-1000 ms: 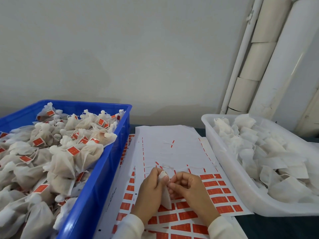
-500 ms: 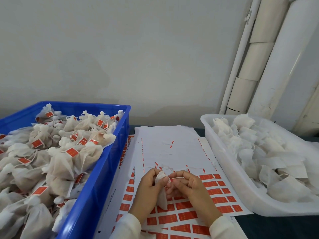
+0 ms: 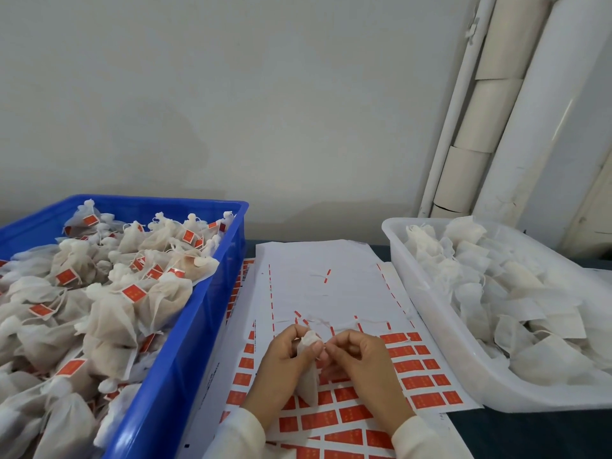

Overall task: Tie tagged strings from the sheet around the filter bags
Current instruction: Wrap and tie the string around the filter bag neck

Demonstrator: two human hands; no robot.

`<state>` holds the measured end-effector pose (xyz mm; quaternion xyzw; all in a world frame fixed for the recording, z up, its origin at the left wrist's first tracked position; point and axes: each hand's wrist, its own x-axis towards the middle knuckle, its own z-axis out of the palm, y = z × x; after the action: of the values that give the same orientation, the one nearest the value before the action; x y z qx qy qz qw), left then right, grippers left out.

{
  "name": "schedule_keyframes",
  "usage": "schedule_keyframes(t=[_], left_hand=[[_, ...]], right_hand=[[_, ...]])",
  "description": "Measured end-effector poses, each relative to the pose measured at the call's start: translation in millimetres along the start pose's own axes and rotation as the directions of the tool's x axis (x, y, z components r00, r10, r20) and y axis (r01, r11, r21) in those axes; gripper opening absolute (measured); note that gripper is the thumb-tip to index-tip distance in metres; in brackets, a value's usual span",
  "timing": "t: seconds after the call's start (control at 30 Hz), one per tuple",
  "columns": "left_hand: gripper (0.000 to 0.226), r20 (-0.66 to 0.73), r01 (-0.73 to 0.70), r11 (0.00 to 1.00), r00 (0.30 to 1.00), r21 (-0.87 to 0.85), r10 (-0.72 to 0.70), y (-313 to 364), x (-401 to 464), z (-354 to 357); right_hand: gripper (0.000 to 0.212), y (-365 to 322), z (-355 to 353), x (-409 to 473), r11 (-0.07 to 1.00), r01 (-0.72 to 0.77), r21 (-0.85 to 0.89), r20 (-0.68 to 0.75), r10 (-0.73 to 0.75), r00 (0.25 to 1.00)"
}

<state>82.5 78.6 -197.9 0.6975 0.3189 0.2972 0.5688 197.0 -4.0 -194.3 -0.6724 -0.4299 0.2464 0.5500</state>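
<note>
A white filter bag hangs between my hands above the tag sheet. My left hand grips the bag's gathered neck. My right hand has its fingers curled close beside the neck and pinches something thin there; the string itself is too fine to see clearly. The white sheet lies flat in the middle, its lower part covered with rows of red tags, its upper part mostly stripped.
A blue crate on the left is heaped with tied bags bearing red tags. A clear plastic tub on the right holds several untied white bags. Pale pipes stand against the wall at back right.
The bag's neck has been drawn tighter between my fingertips. Both hands shifted slightly but stayed over the same spot on the sheet.
</note>
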Motion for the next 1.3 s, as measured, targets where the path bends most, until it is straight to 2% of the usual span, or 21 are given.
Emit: schedule_keyframes(t=[0.1,0.17,0.33,0.43,0.57,0.7,0.8,0.9,0.97,1.0,1.17,1.3], left_hand=[[0.019,0.004,0.094,0.995,0.996,-0.039,-0.094,3,-1,-2],[0.023,0.031,0.135,0.988,0.991,-0.076,-0.133,3,-2,-3],[0.024,0.061,0.171,0.979,0.984,-0.109,-0.165,1,-2,-5],[0.016,0.048,0.181,0.976,0.983,-0.118,-0.177,-2,1,-5],[0.008,0.013,0.172,0.981,0.985,-0.086,-0.171,-3,2,-5],[0.01,0.001,0.144,0.989,0.99,-0.022,-0.144,-2,2,-4],[0.011,0.009,0.119,0.992,0.993,0.032,-0.119,0,1,-3],[0.01,0.019,0.087,0.993,0.996,0.078,-0.088,0,-1,-3],[0.011,0.007,0.048,0.993,0.999,0.107,-0.049,1,-2,-2],[0.011,-0.008,0.036,0.993,0.999,0.112,-0.035,2,-3,-2],[0.018,-0.036,0.025,0.999,0.999,0.023,-0.024,2,-5,-5],[0.015,-0.135,-0.003,1.0,0.991,-0.003,0.002,5,-5,-8]], right_hand=[[0.016,0,6,-1,0.986,0.079,-0.149,-0.053,-0.088,0.995],[0.021,-1,6,-2,0.976,0.112,-0.189,-0.077,-0.129,0.989],[0.023,1,2,0,0.985,0.095,-0.146,-0.114,-0.112,0.987],[0.022,0,3,0,0.991,0.088,-0.101,-0.083,-0.096,0.992],[0.02,-3,-1,0,0.997,0.072,0.006,-0.02,-0.071,0.997],[0.021,-5,-4,0,0.99,-0.007,0.142,0.037,0.002,0.999],[0.021,-5,-4,1,0.99,-0.022,0.139,0.097,0.008,0.995],[0.017,-5,-2,1,0.996,-0.035,0.086,0.1,0.026,0.995],[0.008,-5,0,1,0.997,-0.034,0.072,0.102,0.027,0.994],[0.011,-4,0,1,0.998,-0.02,0.054,0.099,0.014,0.995],[0.006,0,-3,3,1.0,0.006,0.002,0.013,-0.006,1.0],[0.011,1,-6,4,0.999,-0.04,0.013,-0.004,0.04,0.999]])
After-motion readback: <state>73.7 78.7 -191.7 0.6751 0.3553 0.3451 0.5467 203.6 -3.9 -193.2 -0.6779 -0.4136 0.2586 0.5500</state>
